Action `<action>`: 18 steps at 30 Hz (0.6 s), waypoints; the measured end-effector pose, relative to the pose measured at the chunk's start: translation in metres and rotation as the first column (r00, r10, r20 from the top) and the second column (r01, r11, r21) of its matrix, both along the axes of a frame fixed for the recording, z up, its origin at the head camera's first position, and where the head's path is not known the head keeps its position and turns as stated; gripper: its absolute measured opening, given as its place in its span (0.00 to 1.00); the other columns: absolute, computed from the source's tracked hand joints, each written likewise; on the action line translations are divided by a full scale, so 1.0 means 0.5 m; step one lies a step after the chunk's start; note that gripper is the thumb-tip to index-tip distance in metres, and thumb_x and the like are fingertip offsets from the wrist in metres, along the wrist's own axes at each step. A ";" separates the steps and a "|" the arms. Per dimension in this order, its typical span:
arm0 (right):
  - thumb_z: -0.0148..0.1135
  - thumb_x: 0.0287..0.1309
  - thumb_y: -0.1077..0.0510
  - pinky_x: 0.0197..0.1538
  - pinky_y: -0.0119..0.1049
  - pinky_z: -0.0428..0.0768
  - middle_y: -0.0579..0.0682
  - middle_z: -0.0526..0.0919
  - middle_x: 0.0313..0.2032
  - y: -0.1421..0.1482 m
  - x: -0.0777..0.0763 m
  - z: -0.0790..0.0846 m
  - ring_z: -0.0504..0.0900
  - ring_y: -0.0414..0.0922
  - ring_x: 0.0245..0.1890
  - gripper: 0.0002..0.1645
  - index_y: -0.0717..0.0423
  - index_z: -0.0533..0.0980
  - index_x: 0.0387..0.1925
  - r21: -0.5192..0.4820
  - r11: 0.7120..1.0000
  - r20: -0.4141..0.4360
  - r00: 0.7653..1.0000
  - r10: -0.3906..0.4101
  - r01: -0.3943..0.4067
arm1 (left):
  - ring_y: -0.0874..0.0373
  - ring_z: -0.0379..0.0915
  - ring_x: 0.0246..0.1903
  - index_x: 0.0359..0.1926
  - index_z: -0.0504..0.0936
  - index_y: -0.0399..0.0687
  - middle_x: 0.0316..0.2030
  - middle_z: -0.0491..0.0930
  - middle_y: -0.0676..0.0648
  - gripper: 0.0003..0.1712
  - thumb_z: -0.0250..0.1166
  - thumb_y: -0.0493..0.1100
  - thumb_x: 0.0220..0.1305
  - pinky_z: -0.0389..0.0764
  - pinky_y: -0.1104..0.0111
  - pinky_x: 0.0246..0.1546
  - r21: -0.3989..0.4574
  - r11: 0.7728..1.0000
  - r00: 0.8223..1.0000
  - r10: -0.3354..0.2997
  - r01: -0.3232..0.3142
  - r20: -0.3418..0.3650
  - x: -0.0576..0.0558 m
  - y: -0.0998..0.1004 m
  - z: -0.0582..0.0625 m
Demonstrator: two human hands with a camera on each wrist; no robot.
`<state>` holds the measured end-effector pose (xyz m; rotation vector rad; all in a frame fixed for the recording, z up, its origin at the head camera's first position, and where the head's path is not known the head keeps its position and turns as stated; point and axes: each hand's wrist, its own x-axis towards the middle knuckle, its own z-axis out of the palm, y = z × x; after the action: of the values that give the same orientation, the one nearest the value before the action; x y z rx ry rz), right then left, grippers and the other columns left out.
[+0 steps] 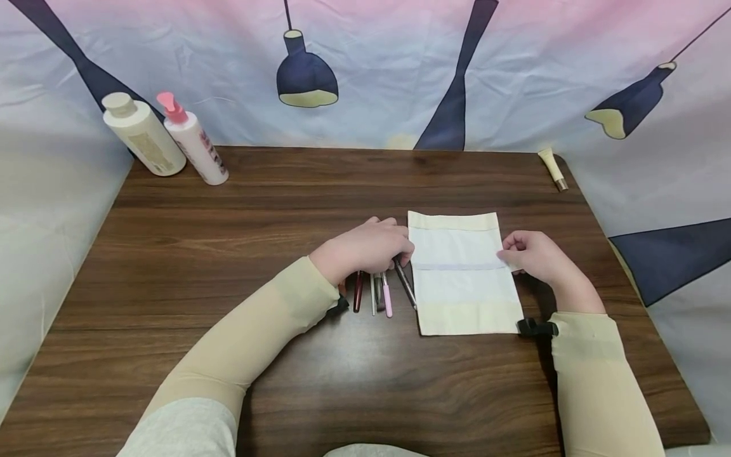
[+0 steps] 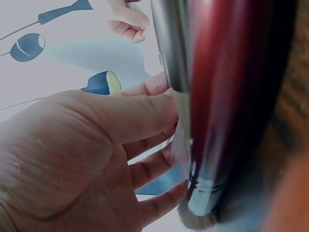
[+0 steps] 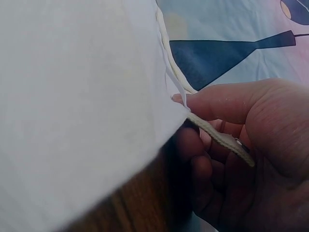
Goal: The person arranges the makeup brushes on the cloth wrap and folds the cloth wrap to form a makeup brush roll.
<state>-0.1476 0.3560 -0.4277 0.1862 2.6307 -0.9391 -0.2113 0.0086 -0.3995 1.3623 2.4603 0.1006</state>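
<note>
A white cloth case (image 1: 457, 285) with cream end bands lies unfolded on the table. My right hand (image 1: 535, 257) pinches its right edge between thumb and fingers; in the right wrist view a short cream tab (image 3: 219, 137) runs from that edge across the fingers. At the case's left edge, my left hand (image 1: 371, 247) pinches a dark makeup brush (image 1: 405, 285), its upper part hidden under the fingers. Beside it lie a red-handled brush (image 1: 358, 292), a pink-handled brush (image 1: 387, 298) and thin silvery handles (image 1: 374, 295). The left wrist view shows the red brush's (image 2: 212, 96) bristles low down.
Two bottles stand at the back left, a white one (image 1: 151, 143) and a pink-topped pump bottle (image 1: 197, 146). A small cream tube (image 1: 552, 168) lies at the back right. Printed cloth (image 1: 371, 76) hangs behind the brown wooden table (image 1: 320, 387).
</note>
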 end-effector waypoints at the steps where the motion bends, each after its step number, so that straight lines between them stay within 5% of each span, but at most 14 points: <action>1: 0.63 0.71 0.53 0.37 0.40 0.79 0.53 0.78 0.29 0.000 0.000 -0.001 0.79 0.50 0.32 0.13 0.61 0.76 0.44 0.000 1.000 -0.001 1.000 -0.001 0.001 | 0.57 0.67 0.46 0.37 0.83 0.62 0.42 0.76 0.59 0.13 0.64 0.35 0.68 0.67 0.60 0.51 0.003 1.000 1.000 0.002 -0.002 0.010 -0.001 -0.002 0.000; 6: 0.63 0.71 0.53 0.36 0.40 0.79 0.52 0.78 0.29 0.000 0.002 -0.001 0.79 0.50 0.32 0.13 0.61 0.76 0.44 0.006 1.000 -0.008 1.000 0.004 -0.004 | 0.60 0.71 0.46 0.39 0.83 0.62 0.41 0.80 0.61 0.05 0.71 0.44 0.68 0.66 0.58 0.57 0.061 0.998 0.991 0.006 -0.014 0.135 -0.016 -0.010 0.008; 10: 0.63 0.72 0.53 0.36 0.40 0.78 0.52 0.76 0.29 0.003 0.003 0.002 0.77 0.50 0.31 0.13 0.60 0.76 0.44 0.002 0.999 -0.018 0.999 0.037 -0.037 | 0.62 0.76 0.42 0.40 0.85 0.59 0.40 0.83 0.60 0.04 0.72 0.46 0.67 0.73 0.62 0.55 0.173 0.984 0.962 -0.014 -0.034 0.271 -0.036 -0.021 0.018; 18: 0.63 0.72 0.50 0.37 0.39 0.76 0.51 0.77 0.31 0.005 0.005 0.005 0.76 0.47 0.32 0.15 0.59 0.78 0.47 -0.049 0.994 -0.016 0.995 0.096 -0.097 | 0.51 0.76 0.31 0.40 0.85 0.54 0.32 0.83 0.50 0.02 0.70 0.45 0.69 0.74 0.66 0.34 0.401 0.900 0.864 -0.060 -0.169 0.500 -0.071 -0.057 0.039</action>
<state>-0.1452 0.3584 -0.4252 0.0403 2.6004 -0.9747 -0.2465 -0.0199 -0.3802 1.2143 2.0864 0.9500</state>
